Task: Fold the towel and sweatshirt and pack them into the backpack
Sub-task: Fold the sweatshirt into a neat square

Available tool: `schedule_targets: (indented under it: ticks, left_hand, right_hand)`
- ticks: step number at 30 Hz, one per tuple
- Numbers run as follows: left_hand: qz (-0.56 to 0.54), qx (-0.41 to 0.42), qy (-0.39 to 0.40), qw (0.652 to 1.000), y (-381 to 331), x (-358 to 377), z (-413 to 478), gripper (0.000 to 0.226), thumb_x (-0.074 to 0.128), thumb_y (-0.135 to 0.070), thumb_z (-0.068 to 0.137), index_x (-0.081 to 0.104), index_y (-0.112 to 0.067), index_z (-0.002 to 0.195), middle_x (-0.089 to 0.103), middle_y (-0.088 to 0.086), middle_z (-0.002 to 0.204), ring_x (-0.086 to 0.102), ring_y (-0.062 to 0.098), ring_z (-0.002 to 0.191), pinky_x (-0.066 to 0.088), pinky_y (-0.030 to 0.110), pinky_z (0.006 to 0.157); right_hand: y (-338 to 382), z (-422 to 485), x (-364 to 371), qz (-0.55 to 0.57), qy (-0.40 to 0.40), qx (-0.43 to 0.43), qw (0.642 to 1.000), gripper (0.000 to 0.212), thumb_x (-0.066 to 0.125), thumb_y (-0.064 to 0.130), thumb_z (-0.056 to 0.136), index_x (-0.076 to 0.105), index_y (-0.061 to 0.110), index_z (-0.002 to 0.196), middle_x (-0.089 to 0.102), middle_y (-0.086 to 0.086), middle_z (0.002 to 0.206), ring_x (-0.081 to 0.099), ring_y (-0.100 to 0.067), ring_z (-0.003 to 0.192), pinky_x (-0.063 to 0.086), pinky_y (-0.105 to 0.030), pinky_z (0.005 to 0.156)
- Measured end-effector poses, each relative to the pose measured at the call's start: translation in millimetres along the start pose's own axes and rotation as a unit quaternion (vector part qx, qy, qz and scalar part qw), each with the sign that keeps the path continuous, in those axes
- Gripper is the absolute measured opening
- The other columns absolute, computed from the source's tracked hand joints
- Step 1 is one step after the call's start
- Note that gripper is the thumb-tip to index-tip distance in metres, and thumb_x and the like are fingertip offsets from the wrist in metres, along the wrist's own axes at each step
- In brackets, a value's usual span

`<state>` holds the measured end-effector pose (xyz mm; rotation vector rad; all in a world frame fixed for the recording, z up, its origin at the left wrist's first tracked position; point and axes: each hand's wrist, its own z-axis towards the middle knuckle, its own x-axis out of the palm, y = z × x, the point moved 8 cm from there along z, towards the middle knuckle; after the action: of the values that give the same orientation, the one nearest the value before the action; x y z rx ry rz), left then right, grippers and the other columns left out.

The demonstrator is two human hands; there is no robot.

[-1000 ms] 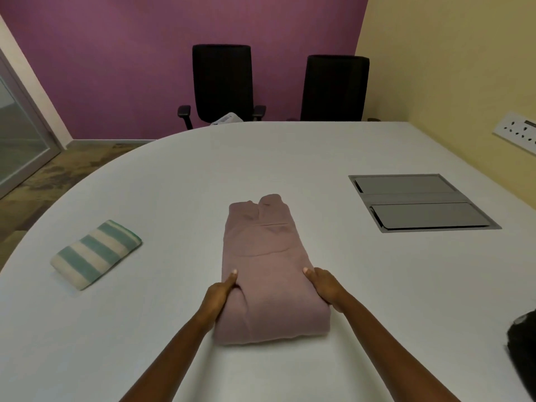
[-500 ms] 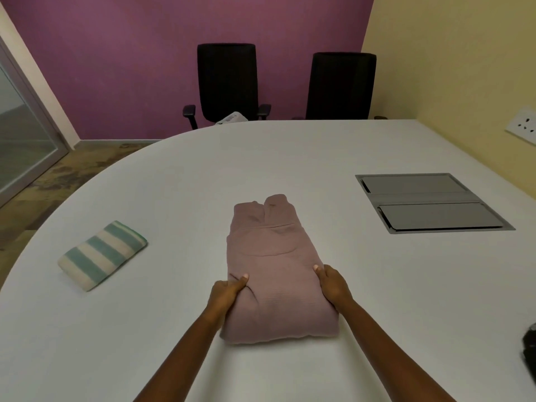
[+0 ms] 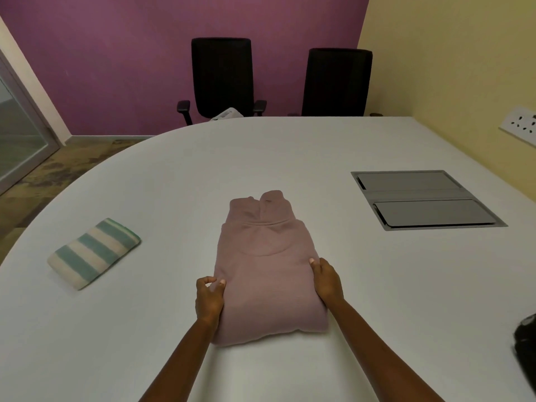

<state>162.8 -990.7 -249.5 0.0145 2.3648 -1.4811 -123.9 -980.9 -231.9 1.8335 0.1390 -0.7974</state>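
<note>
The folded dusty-pink fleece sweatshirt (image 3: pixel 266 271) lies on the white table (image 3: pixel 290 158), left hand (image 3: pixel 209 300) and right hand (image 3: pixel 326 281) pinching its side edges — soft and floppy, probably best scooped from underneath.

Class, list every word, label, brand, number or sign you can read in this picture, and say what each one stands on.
No text here can be read.
The sweatshirt: no print or label shows.
The towel: stripes only.
The socket plate on the wall: any markings are too small to read.
The white thing on the chair: blurred and mostly hidden.
</note>
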Motion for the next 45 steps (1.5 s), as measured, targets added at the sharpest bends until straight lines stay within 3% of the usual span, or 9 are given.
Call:
schedule_targets:
  ticks: [4,7,13,19,23,26,32,38,45]
  left_hand:
    - [-0.025,-0.063,0.044,0.997,4.8,2.2,11.5,0.037,0.052,-0.023,0.094,0.049,0.007,0.115,0.056,0.029,0.12,0.056,0.039,0.095,0.047,0.044,0.084]
    - [-0.121,-0.094,0.133,0.979,-6.7,10.1,14.3,0.038,0.049,-0.034,0.094,0.057,-0.004,0.115,0.061,0.017,0.112,0.057,0.031,0.099,0.046,0.038,0.084]
    - [-0.172,-0.119,0.234,0.949,-26.2,16.2,19.9,0.034,0.053,-0.032,0.091,0.057,-0.01,0.118,0.065,0.012,0.107,0.06,0.028,0.098,0.049,0.039,0.084]
    - [-0.159,-0.131,0.193,0.959,-12.5,18.1,30.6,0.034,0.047,-0.017,0.094,0.051,0.001,0.122,0.063,0.015,0.097,0.058,0.03,0.088,0.048,0.04,0.08]
    - [-0.036,-0.065,0.119,0.99,-17.4,15.9,41.5,0.045,0.043,-0.025,0.098,0.046,0.007,0.129,0.058,0.023,0.121,0.055,0.035,0.101,0.047,0.042,0.091]
    - [-0.048,-0.044,0.115,0.991,-29.9,16.7,47.5,0.046,0.043,-0.031,0.098,0.052,0.007,0.122,0.06,0.017,0.107,0.055,0.032,0.098,0.049,0.037,0.079]
    - [-0.163,-0.075,0.178,0.968,-50.4,29.9,58.9,0.039,0.054,-0.032,0.092,0.058,-0.002,0.116,0.063,0.015,0.106,0.058,0.031,0.105,0.047,0.039,0.089]
    - [-0.262,-0.097,0.28,0.918,-68.8,49.0,67.7,0.033,0.04,-0.036,0.097,0.062,-0.014,0.109,0.071,0.008,0.098,0.063,0.024,0.095,0.051,0.035,0.079]
    - [-0.074,-0.098,0.156,0.98,-40.8,59.9,106.1,0.035,0.044,-0.024,0.098,0.06,0.006,0.105,0.063,0.023,0.106,0.056,0.032,0.092,0.046,0.038,0.082]
  right_hand:
    - [-7.7,5.7,8.0,0.091,0.077,0.064,0.991,0.049,0.038,0.042,0.097,0.055,0.0,0.115,0.06,-0.018,0.118,0.057,-0.027,0.102,0.046,-0.038,0.092]
    - [-1.1,5.4,16.6,0.196,0.133,0.097,0.967,0.055,0.047,0.042,0.094,0.043,0.006,0.134,0.055,-0.012,0.129,0.055,-0.028,0.114,0.046,-0.04,0.097]
    - [22.8,4.6,20.2,0.326,0.22,0.052,0.918,0.036,0.05,0.023,0.095,0.045,0.016,0.13,0.059,-0.004,0.123,0.059,-0.02,0.107,0.051,-0.026,0.08]
    - [14.9,13.2,32.3,0.242,0.222,0.056,0.943,0.041,0.047,0.019,0.097,0.04,0.011,0.136,0.053,-0.009,0.132,0.056,-0.024,0.111,0.049,-0.029,0.087]
    - [6.1,22.4,33.2,0.098,0.154,0.06,0.981,0.044,0.043,0.025,0.098,0.04,0.005,0.136,0.049,-0.014,0.136,0.05,-0.03,0.12,0.041,-0.04,0.103]
    - [12.7,26.4,29.6,0.042,0.127,0.045,0.99,0.047,0.041,0.034,0.097,0.042,0.007,0.135,0.05,-0.012,0.135,0.05,-0.029,0.121,0.04,-0.041,0.104]
    - [26.9,44.7,31.8,0.131,0.128,0.074,0.98,0.055,0.051,0.051,0.088,0.054,0.008,0.122,0.06,-0.009,0.121,0.059,-0.026,0.107,0.048,-0.041,0.096]
    - [50.1,64.5,32.9,0.255,0.194,0.048,0.946,0.034,0.056,0.026,0.09,0.057,0.01,0.12,0.065,-0.008,0.114,0.063,-0.025,0.102,0.052,-0.031,0.081]
    - [16.6,82.0,49.1,0.27,0.167,0.11,0.942,0.025,0.055,0.018,0.091,0.062,0.006,0.111,0.067,-0.017,0.11,0.064,-0.031,0.098,0.051,-0.041,0.089]
